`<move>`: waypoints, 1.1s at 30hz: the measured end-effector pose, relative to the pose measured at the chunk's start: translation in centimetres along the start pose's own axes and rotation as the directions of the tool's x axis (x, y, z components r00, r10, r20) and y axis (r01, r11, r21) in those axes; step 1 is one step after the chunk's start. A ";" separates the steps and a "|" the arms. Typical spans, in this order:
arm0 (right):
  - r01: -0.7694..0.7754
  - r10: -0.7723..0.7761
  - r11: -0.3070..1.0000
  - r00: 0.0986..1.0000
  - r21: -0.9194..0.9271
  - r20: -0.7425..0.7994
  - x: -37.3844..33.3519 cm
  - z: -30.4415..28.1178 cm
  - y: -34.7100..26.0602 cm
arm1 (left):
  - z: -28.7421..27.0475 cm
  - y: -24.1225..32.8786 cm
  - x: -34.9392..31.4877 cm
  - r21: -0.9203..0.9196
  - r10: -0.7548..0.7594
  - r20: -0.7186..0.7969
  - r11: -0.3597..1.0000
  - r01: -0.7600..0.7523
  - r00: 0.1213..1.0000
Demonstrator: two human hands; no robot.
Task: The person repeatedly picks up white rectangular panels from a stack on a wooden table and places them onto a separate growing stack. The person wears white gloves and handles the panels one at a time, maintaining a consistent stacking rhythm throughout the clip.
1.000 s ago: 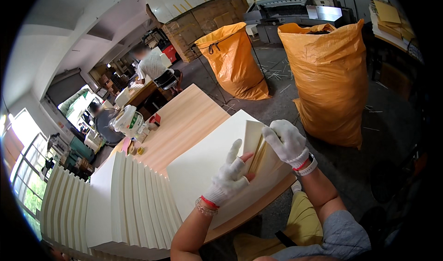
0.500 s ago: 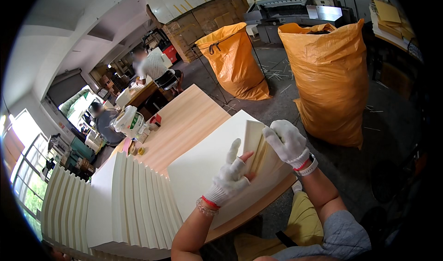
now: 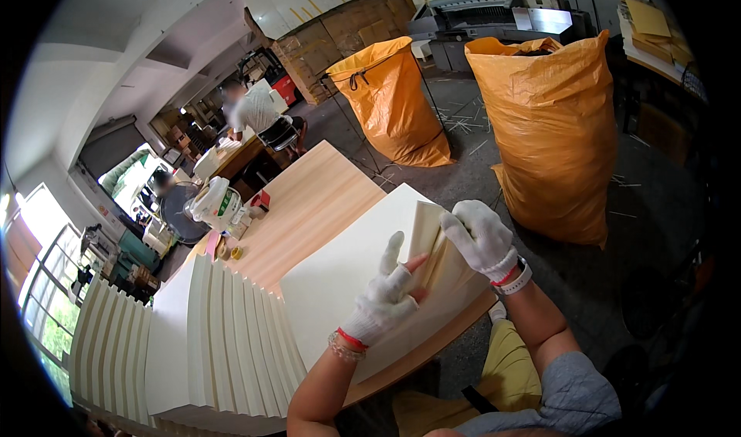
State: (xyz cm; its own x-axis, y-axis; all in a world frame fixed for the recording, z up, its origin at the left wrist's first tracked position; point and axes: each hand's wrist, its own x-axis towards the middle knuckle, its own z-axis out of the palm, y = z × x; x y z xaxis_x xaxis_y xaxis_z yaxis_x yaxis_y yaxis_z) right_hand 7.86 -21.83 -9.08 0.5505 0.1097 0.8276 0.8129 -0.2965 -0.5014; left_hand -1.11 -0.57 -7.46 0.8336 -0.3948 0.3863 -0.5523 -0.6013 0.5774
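A stack of large white paper sheets (image 3: 347,275) lies on the wooden table. At its right end, several sheets are bent up into a curled edge (image 3: 427,240), showing cream-coloured layers. My right hand (image 3: 480,240), in a white glove, has its fingers curled over the far right part of this edge and pinches it. My left hand (image 3: 386,294) wears a white glove with some bare fingertips. Its fingers are spread, and the bare tips rest against the curled edge from the left. Part of the edge is hidden behind my right fingers.
Staggered piles of white paper (image 3: 231,344) stand at the left. A white bucket (image 3: 216,205) and tape rolls (image 3: 235,252) sit on the far table part (image 3: 324,186). Two orange sacks (image 3: 394,105), one large (image 3: 544,136), stand beyond. A person (image 3: 258,113) sits farther back.
The curled edge of the sheets has tipped slightly to the right and shows more folded over. Both hands stay almost where they were.
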 end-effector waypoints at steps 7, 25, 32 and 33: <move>-0.054 0.053 0.999 0.998 0.004 0.031 0.1 -0.2 -0.1 | 0.0 -0.7 0.2 0.040 0.023 0.070 0.999 -0.026 0.997; -0.084 0.083 0.996 0.996 0.042 0.012 -0.1 0.1 0.5 | 0.6 -0.2 0.2 -0.050 -0.035 -0.029 0.998 0.033 0.999; -0.027 0.028 0.997 1.000 0.072 -0.006 -0.2 -0.2 0.4 | -0.1 0.3 0.2 0.017 0.049 0.000 0.999 -0.049 0.999; -0.047 0.046 0.996 0.999 0.071 0.007 -0.2 -0.2 0.2 | -0.1 -0.2 0.2 0.046 0.059 0.038 0.997 -0.061 0.998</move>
State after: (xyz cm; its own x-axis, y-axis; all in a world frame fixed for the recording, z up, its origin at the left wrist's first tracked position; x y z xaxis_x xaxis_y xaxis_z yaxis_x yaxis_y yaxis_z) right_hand 7.90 -22.14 -9.31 0.5889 0.1025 0.8017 0.7977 -0.2330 -0.5562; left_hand -0.84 -0.46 -7.38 0.7991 -0.4559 0.3918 -0.6011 -0.6074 0.5193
